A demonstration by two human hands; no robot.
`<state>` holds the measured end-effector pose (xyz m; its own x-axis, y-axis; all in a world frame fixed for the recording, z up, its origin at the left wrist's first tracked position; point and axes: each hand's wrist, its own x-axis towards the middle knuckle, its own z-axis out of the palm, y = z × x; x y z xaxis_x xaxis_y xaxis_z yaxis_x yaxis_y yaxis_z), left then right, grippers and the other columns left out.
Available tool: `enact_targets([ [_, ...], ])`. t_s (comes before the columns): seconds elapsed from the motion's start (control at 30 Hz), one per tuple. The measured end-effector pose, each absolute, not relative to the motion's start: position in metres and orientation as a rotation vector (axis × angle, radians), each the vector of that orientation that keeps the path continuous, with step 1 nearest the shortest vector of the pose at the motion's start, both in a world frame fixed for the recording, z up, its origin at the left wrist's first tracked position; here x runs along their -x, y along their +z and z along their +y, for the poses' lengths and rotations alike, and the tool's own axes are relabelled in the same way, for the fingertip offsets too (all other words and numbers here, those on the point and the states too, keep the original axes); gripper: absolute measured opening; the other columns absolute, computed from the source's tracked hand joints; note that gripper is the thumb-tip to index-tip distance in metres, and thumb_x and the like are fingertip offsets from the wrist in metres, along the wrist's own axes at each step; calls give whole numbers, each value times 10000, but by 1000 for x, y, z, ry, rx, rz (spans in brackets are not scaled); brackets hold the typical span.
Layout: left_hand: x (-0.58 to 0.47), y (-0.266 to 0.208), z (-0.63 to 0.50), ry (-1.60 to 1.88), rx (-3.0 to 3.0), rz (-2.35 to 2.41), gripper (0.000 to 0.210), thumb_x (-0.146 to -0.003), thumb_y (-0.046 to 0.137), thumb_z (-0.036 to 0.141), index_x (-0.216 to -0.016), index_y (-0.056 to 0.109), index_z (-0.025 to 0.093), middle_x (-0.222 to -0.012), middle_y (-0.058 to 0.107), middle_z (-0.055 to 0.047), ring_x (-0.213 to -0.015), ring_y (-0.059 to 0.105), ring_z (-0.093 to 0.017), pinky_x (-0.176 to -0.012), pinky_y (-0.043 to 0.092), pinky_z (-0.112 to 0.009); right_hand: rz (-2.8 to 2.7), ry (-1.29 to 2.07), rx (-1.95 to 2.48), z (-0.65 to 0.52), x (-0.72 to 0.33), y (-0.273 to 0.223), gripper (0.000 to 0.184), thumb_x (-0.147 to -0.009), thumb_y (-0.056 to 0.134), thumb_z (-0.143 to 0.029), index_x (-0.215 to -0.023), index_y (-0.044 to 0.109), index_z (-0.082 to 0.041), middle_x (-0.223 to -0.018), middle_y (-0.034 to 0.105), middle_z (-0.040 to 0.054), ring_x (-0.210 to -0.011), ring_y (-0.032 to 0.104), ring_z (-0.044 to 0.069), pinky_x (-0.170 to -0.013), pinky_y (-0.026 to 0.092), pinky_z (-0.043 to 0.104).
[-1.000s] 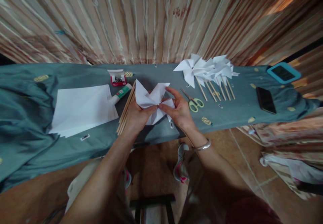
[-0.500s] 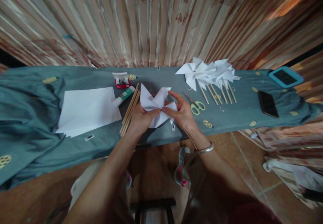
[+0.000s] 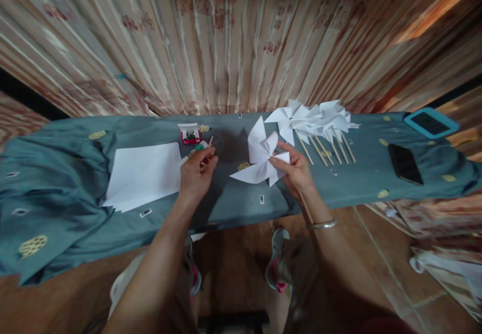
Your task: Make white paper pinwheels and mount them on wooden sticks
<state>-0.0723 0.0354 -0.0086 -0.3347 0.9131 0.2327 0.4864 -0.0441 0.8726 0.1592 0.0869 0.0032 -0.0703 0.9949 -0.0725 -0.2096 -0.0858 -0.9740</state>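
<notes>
My right hand (image 3: 295, 168) grips a white paper pinwheel head (image 3: 259, 171), its thumb pressed at the small pin in the centre. The blades are folded in and one tip points left. To the left, my left hand (image 3: 198, 171) has its fingers closed around thin wooden sticks; an end of a wooden stick (image 3: 211, 141) shows above the fingertips. How many sticks are in the fingers is hidden. A green and white glue stick (image 3: 198, 148) lies partly behind that hand. Beside it is a small open red box of pins (image 3: 191, 135).
A stack of white paper (image 3: 143, 176) lies on the left of the cloth-covered table (image 3: 233, 208). Several finished pinwheels on sticks (image 3: 291, 118) rest at the back right. Farther right are a black phone (image 3: 405, 164) and a blue-framed device (image 3: 432, 122). A curtain hangs behind.
My left hand has let go of the pinwheel head and moved left onto the wooden sticks. My right hand has shifted right with the pinwheel, now covering the scissors. The view has shifted slightly.
</notes>
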Motion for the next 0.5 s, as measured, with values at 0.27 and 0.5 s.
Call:
enact_targets([
  [0.27, 88, -23, 38, 770, -1922, 2219, 241, -797, 515, 204, -911, 727, 196, -949, 678, -97, -979, 614, -274, -907, 471, -381, -980, 1518, 1025, 83, -172, 10, 545, -521, 870, -274, -1038, 704, -233, -738, 737, -21, -622, 658, 170, -667, 523, 318],
  [0.5, 78, -19, 41, 582, -2059, 2309, 264, -813, 482, 158, -922, 722, 163, -936, 687, -110, -919, 642, -261, -846, 499, -360, -960, 1571, 1019, 79, -174, 14, 608, -468, 886, -274, -1044, 699, -227, -793, 764, -8, -631, 675, 179, -628, 536, 303],
])
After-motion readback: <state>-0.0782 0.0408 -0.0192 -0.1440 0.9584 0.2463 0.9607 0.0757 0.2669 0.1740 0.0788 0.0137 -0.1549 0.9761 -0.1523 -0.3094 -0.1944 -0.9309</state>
